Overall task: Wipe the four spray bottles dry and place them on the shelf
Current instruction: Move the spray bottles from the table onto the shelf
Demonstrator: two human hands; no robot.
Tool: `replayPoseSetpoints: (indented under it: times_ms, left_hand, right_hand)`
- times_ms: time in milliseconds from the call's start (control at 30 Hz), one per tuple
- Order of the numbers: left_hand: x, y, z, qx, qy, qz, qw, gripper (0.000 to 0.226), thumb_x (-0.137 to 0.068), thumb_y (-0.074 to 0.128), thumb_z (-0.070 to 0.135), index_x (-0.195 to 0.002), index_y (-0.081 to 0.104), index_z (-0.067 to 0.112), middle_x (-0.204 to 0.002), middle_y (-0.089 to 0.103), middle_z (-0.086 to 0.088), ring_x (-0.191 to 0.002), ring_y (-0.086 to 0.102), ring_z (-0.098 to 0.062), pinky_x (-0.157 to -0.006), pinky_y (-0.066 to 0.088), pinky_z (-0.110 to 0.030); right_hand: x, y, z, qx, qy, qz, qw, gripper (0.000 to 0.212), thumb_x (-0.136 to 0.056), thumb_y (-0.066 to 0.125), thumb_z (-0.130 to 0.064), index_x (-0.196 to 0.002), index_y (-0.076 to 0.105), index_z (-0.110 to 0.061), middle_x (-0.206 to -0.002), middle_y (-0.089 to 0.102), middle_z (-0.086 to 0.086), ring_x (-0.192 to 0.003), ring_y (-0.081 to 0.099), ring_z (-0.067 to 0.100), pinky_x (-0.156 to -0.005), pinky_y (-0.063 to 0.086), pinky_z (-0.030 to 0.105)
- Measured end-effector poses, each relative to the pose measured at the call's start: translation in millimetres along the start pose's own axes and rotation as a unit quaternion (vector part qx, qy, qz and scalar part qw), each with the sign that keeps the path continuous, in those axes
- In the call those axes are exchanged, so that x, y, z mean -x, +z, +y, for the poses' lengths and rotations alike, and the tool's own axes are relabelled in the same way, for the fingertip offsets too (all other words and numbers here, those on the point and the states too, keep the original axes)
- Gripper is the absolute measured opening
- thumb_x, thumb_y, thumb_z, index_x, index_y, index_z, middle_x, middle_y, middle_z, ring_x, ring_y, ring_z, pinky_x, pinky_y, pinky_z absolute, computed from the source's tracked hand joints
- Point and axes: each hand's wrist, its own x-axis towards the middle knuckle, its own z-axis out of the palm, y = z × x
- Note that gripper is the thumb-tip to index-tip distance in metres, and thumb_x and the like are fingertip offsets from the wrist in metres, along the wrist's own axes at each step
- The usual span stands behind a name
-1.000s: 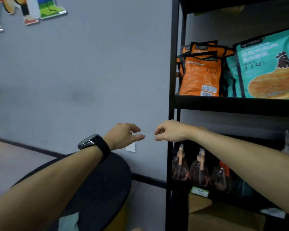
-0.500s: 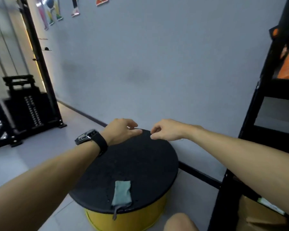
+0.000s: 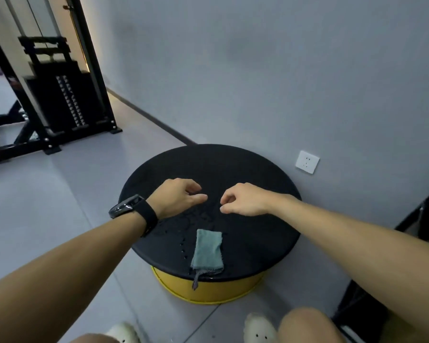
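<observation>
stool: a round black-topped stool [image 3: 233, 169] with a yellow base stands against the grey wall, its top bare of any bottle; water droplets speckle the top from its middle toward the near-left part
shelf: only a dark edge of the shelf [image 3: 421, 219] shows at the right border of the view, to the right of the stool and beyond the right forearm
spray bottles: none is in view, so I cannot tell from here whether all four stand on the shelf; judged from the bare stool top, the placing looks done or nearly so
cloth: a folded grey-green cloth [image 3: 207, 250] lies on the near edge of the stool top, its long axis running from the near rim toward the middle, a dark strap hanging over the rim
left hand: the left hand [image 3: 177, 200], a black watch on its wrist, hovers over the middle of the top, fingers loosely curled, holding nothing
right hand: the right hand [image 3: 243, 200] hovers just beside it, apart, fingers loosely curled, holding nothing
key relation: the cloth lies nearer the person than both hands, between the two forearms and about as near to one hand as the other; either would have to draw back toward the near rim to pick it up
next move: probably the cloth, if anything is left to do
</observation>
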Motion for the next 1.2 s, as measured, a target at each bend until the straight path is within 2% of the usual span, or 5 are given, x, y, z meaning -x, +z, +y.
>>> replayPoseSetpoints:
  times_ms: [400,700,867,1033,1200]
  left_hand:
    - [-55,87,-74,0.013,-0.056,-0.075,0.996,0.045,-0.094,0.062,0.049,-0.13,0.063,0.021,-0.128,0.067,0.001,-0.117,0.06,-0.016,-0.096,0.047,-0.027]
    - [-72,117,-90,0.013,-0.061,-0.097,0.993,0.044,-0.095,0.062,0.045,-0.131,0.063,0.019,-0.127,0.067,-0.001,-0.117,0.06,-0.017,-0.089,0.041,-0.021]
    - [-75,124,-95,0.006,-0.06,-0.113,0.992,0.042,-0.095,0.063,0.043,-0.13,0.063,0.02,-0.126,0.068,0.0,-0.116,0.061,-0.016,-0.092,0.042,-0.022]
    - [-79,126,-98,0.0,-0.06,-0.122,0.991,0.04,-0.095,0.064,0.042,-0.13,0.064,0.021,-0.122,0.069,0.002,-0.114,0.061,-0.014,-0.089,0.041,-0.019]
    - [-80,131,-101,-0.011,-0.052,-0.14,0.989,0.029,-0.093,0.067,0.039,-0.118,0.07,0.024,-0.111,0.07,0.007,-0.097,0.059,-0.007,-0.084,0.044,-0.02]
  right_hand:
    - [-79,74,49,-0.03,0.055,-0.05,0.997,0.032,-0.088,0.061,-0.038,-0.117,0.065,-0.025,-0.117,0.064,-0.005,-0.103,0.06,0.013,-0.093,0.05,0.033]
    - [-107,97,62,-0.053,0.054,-0.03,0.997,0.042,-0.089,0.062,-0.041,-0.125,0.062,-0.021,-0.121,0.064,-0.002,-0.107,0.06,0.014,-0.094,0.049,0.032]
    - [-115,105,62,-0.05,0.045,-0.045,0.997,0.044,-0.087,0.065,-0.04,-0.127,0.06,-0.021,-0.122,0.063,-0.003,-0.108,0.059,0.014,-0.093,0.049,0.03]
    - [-121,110,62,-0.069,0.041,-0.053,0.995,0.042,-0.081,0.071,-0.035,-0.121,0.063,-0.021,-0.109,0.064,-0.007,-0.098,0.06,0.01,-0.085,0.05,0.026]
    - [-123,114,64,-0.071,0.044,-0.078,0.993,0.036,-0.076,0.076,-0.024,-0.109,0.066,-0.023,-0.094,0.066,-0.008,-0.089,0.062,0.009,-0.078,0.051,0.025]
